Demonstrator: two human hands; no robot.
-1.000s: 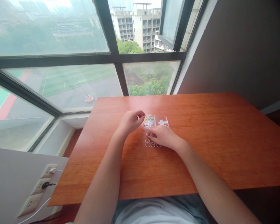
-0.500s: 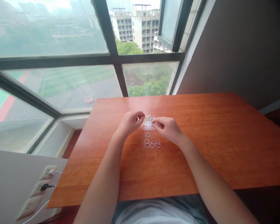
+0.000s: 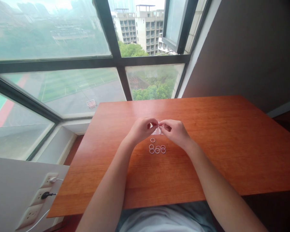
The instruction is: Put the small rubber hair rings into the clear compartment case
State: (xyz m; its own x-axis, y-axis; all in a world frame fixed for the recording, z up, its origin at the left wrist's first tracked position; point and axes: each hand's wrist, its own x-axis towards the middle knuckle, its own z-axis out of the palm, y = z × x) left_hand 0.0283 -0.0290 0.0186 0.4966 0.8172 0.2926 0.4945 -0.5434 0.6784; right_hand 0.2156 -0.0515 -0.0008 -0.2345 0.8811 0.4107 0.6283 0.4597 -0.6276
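My left hand point(image 3: 143, 129) and my right hand point(image 3: 175, 131) meet fingertip to fingertip above a small clear plastic box point(image 3: 156, 131). Both are closed in a pinch; whatever lies between the fingertips is too small to make out. Most of the box and its contents are hidden behind the fingers. Just in front of it lies a single pale ring point(image 3: 152, 140). Nearer to me, several more pale rings point(image 3: 157, 149) rest in overlapping pairs, side by side in a row.
The reddish-brown wooden table point(image 3: 227, 145) extends widely to the right. Beyond its far edge stands a dark-framed window point(image 3: 91, 64). Wall sockets point(image 3: 38, 196) with plugged-in cords are at the lower left, beside the table's edge.
My left hand has moved right, from the box's left side to meet my right hand, and now covers the box's contents. The rings on the table have stayed put.
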